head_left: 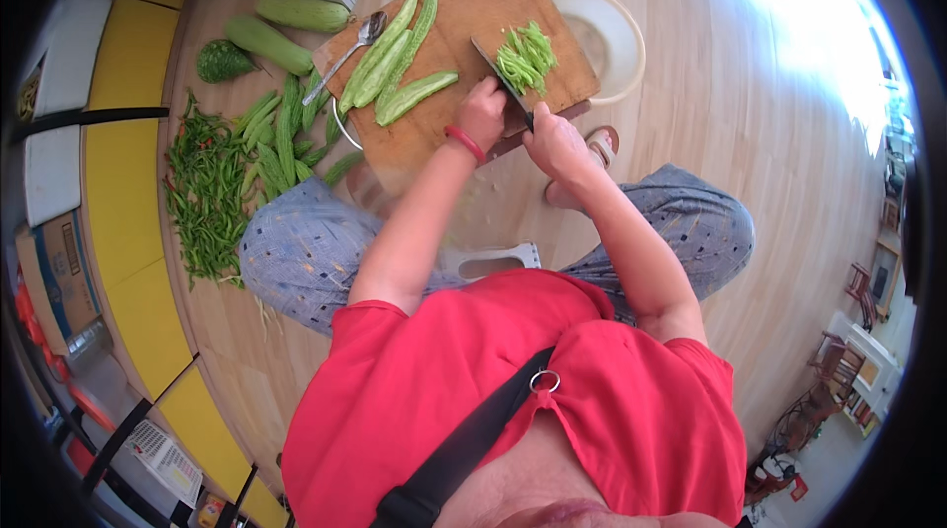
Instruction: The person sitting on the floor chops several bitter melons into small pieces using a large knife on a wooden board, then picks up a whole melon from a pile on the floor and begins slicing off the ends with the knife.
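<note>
Here we are, close in: the right hand [555, 145] is wrapped round the dark handle of one knife [500, 70]. The left hand [481, 116], one red band [466, 141] at its wrist, has its fingers curled in beside the blade; whether they pinch anything, I can't tell. Over by the left knee, a heap of chillies [205, 193], mostly green with a few reds, far too many to count; whole bitter gourds [286, 129] crowd next to it, overlapping, so no sure tally there. Now the wooden board [483, 10]: one pile of green shreds [527, 57] sits just right of the blade, and left of the hands lie what look like four long bitter gourd pieces [416, 97], with one metal spoon [367, 33] tilted over the board's left edge. Part-covered by the right edge, one white basin [636, 50]; any contents are too unclear to name. And furthest out, on the floor, two long pale gourds [266, 43] and one rounder dark green gourd [223, 61].
</note>
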Action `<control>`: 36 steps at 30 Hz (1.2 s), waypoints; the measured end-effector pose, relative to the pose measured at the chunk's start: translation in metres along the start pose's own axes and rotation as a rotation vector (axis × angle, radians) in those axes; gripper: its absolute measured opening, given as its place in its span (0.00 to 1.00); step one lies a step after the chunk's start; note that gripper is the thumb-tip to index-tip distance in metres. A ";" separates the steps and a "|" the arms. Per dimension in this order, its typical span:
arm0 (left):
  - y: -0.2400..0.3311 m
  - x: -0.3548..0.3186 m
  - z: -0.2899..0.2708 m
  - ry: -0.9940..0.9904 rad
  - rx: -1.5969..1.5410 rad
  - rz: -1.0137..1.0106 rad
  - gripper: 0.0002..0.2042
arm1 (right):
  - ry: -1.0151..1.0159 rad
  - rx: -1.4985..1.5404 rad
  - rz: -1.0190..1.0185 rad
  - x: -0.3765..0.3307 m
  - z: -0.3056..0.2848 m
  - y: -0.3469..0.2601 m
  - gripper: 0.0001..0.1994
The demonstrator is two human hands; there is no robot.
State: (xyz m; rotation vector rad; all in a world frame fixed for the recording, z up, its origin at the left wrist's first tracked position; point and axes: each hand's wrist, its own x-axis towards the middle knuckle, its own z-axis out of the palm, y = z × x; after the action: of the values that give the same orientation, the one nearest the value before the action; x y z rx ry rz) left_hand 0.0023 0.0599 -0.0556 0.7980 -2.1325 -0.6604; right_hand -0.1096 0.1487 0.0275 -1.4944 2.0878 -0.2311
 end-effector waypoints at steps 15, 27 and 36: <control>0.004 -0.009 0.000 -0.003 0.016 0.017 0.06 | -0.035 0.035 0.055 -0.011 -0.004 -0.003 0.11; 0.004 -0.007 -0.001 0.054 0.009 0.026 0.03 | -0.055 0.025 0.076 -0.025 -0.005 -0.009 0.11; -0.002 -0.010 -0.007 -0.051 0.098 0.036 0.05 | -0.041 0.049 0.052 -0.015 -0.005 -0.007 0.11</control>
State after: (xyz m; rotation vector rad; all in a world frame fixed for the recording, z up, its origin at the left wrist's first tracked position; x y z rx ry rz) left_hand 0.0138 0.0645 -0.0576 0.8008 -2.2343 -0.5663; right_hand -0.1029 0.1594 0.0396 -1.4028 2.0707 -0.2286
